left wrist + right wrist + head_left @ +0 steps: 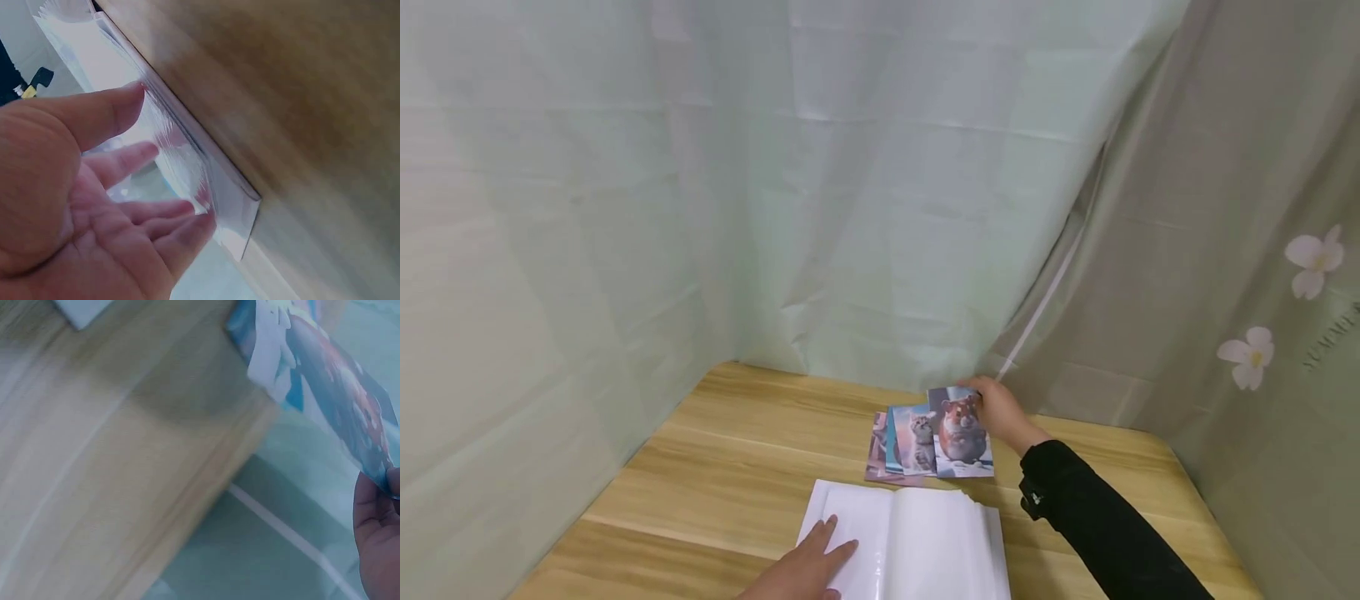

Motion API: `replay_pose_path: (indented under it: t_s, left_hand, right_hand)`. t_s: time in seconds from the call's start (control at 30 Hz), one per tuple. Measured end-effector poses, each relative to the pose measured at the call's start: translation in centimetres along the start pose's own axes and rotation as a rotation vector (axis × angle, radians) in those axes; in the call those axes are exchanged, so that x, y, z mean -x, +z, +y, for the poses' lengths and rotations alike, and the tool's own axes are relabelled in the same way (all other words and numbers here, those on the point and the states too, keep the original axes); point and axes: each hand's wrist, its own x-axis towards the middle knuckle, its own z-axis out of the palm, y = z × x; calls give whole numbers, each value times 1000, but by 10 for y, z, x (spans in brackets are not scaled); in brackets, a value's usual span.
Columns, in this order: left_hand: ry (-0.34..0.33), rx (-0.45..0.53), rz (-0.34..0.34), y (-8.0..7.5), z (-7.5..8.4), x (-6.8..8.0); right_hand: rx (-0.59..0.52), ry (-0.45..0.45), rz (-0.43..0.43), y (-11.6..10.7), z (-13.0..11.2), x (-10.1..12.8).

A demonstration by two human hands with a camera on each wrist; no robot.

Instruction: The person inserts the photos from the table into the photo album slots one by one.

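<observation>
The top card (pixel 961 429) is pinched at its far edge by the right hand (pixel 1003 414); the album (pixel 917 542) is pressed by the left hand (pixel 805 571), fingers (pixel 119 162) straight and apart.

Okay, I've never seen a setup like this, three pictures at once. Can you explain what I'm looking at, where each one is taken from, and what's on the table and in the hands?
There is no machine here: a person works with two bare hands and wears three cameras. The large picture comes from a camera on the head and looks forward and down. The other two come from cameras on the wrists, so they look close and tilted.

On the wooden table lies an open white album with shiny clear pages. The left hand rests flat on its left page; the left wrist view shows those straight fingers against the plastic.

Behind the album lie some photo cards, one showing a kitten. The right hand, in a black sleeve, pinches the far edge of the hamster card; the right wrist view shows that card lifted off the table. Pale curtains hang all around.
</observation>
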Motion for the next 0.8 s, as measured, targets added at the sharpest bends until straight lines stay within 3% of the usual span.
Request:
replay_pose_path:
  t_s: [0.2, 0.33, 0.57, 0.8]
  left_hand:
    - [12, -4, -14, 1, 3, 1]
    - [43, -70, 3, 2, 2, 1]
    - [87, -198, 34, 3, 2, 1]
    - [99, -247, 45, 4, 4, -1]
  right_hand:
    - [-94, 10, 27, -9, -19, -8]
    - [-232, 80, 57, -6, -36, -13]
    - [-455, 209, 75, 21, -69, -23]
    - [-563, 344, 104, 49, -94, -29]
